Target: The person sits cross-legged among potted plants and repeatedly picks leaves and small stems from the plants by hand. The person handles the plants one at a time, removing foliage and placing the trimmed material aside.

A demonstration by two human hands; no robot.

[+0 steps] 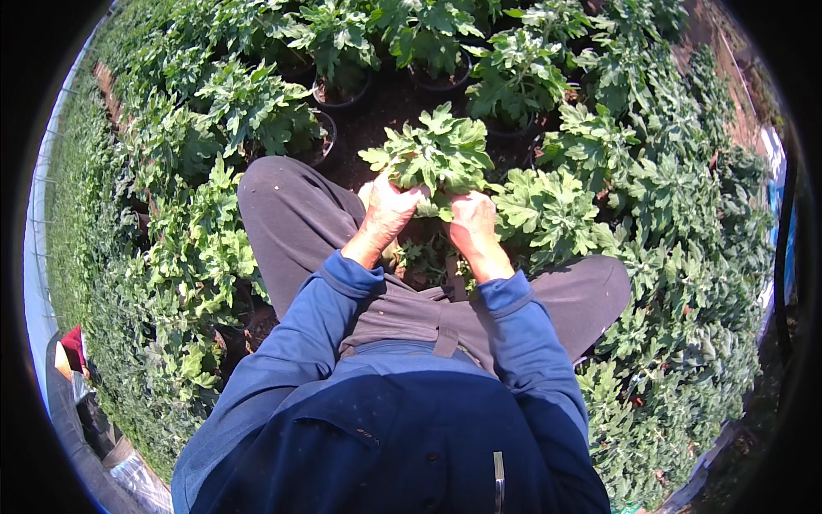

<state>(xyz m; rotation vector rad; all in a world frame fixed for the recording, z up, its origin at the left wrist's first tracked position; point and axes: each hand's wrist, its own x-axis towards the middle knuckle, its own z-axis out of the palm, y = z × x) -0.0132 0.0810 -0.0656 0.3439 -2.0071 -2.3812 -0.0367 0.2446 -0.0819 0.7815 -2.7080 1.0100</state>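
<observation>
A leafy green plant with lobed leaves, like a chrysanthemum [443, 151], stands before me between my knees. My left hand [392, 205] is at its lower left side, fingers curled in among the leaves. On the plant's lower right side, my right hand [473, 221] is bent inward with its fingertips under the foliage. Leaves hide the fingertips of both hands, so I cannot tell what they pinch or hold. The base of this plant is also hidden. Below the hands, small leafy bits [417, 254] lie in shadow between my legs.
Similar plants in dark round pots [342, 96] surround me closely. One leafy plant [546, 205] is just right of my right hand, against my right knee [597, 289]. My left knee [276, 186] is beside another pot [324, 138]. Dark soil [379, 122] shows beyond the middle plant.
</observation>
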